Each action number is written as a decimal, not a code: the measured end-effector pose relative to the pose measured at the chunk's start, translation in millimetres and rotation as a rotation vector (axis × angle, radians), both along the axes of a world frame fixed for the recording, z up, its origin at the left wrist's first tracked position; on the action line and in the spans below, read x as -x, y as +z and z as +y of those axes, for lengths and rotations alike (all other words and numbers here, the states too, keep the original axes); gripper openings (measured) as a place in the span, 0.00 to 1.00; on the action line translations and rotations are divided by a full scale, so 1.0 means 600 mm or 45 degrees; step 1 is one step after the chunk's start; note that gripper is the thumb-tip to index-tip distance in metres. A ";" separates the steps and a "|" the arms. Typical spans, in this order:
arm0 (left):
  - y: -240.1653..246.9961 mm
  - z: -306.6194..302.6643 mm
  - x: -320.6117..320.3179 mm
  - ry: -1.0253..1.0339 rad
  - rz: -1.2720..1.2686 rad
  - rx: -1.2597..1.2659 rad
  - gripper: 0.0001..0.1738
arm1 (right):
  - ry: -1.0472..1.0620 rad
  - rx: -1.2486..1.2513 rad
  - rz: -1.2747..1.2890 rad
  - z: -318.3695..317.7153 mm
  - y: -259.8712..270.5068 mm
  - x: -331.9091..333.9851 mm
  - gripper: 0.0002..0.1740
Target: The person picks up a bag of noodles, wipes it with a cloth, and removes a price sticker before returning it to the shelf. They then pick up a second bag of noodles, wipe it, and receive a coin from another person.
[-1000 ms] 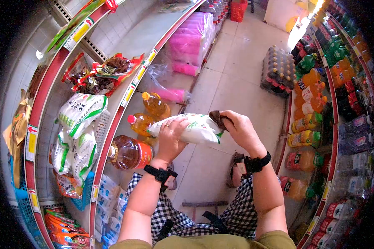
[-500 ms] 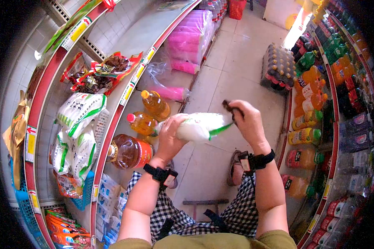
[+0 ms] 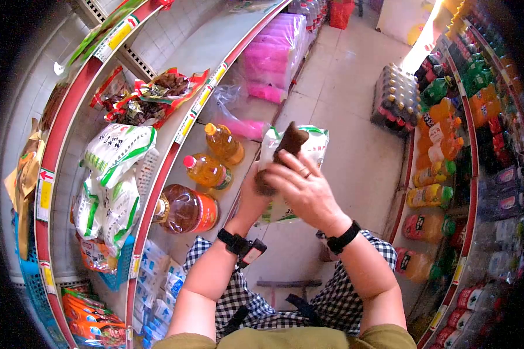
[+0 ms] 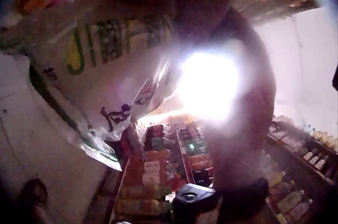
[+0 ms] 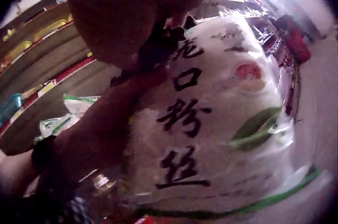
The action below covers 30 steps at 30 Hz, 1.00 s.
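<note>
A white plastic bag of vermicelli [image 3: 317, 142] with green edging is held up over the aisle by my left hand [image 3: 251, 200], which grips its left side. My right hand [image 3: 308, 192] crosses in front of the bag with a dark brown cloth [image 3: 292, 141] in its grasp. Part of the cloth sticks up beyond the fingers, and some shows by the left hand's fingers. Large dark characters cover the bag's face [image 5: 211, 123] in the right wrist view. Green lettering marks the bag [image 4: 116, 49] in the left wrist view, where the hand above is dark.
Similar white bags [image 3: 119, 154] and red snack packs [image 3: 157, 96] lie on the left shelf. Oil bottles [image 3: 206, 171] stand on the low ledge beside my left arm. Drink bottles [image 3: 428, 198] line the right shelves, and a shrink-wrapped bottle pack [image 3: 397, 96] sits on the floor.
The bag has turned from lying sideways to showing a broad face. My right hand, with the cloth, has moved left from beside the bag to in front of it, near the left hand.
</note>
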<state>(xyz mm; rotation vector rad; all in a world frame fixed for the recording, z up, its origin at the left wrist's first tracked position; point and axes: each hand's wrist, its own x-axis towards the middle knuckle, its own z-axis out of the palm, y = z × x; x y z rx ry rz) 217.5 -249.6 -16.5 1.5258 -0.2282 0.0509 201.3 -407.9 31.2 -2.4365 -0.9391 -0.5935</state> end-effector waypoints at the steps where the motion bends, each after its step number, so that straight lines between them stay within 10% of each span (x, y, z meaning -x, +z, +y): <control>1: 0.019 0.003 0.000 0.071 -0.001 -0.461 0.26 | -0.106 -0.050 0.008 -0.009 0.005 -0.006 0.21; 4: 0.052 0.003 0.005 -0.058 0.389 -0.097 0.25 | -0.382 -0.349 0.075 -0.041 -0.001 -0.026 0.24; 9: 0.026 0.012 -0.004 -0.040 0.391 -0.058 0.25 | 0.006 -0.291 0.194 -0.013 -0.008 -0.005 0.23; 11: 0.026 0.015 -0.011 -0.062 0.642 0.711 0.24 | 0.037 -0.113 0.245 0.003 -0.006 0.009 0.24; 16: 0.033 0.016 -0.005 -0.180 0.440 0.401 0.24 | -0.374 -0.219 0.108 -0.025 0.005 -0.016 0.25; 21: 0.012 0.020 -0.007 -0.191 0.510 0.628 0.23 | 0.139 -0.275 0.305 -0.014 0.018 0.003 0.28; 26: 0.002 0.030 -0.013 -0.262 0.567 0.758 0.23 | -0.011 -0.395 0.180 -0.053 0.023 -0.007 0.32; 30: 0.013 0.021 -0.015 -0.236 0.603 0.698 0.23 | -0.372 -1.210 0.763 -0.055 -0.013 -0.018 0.35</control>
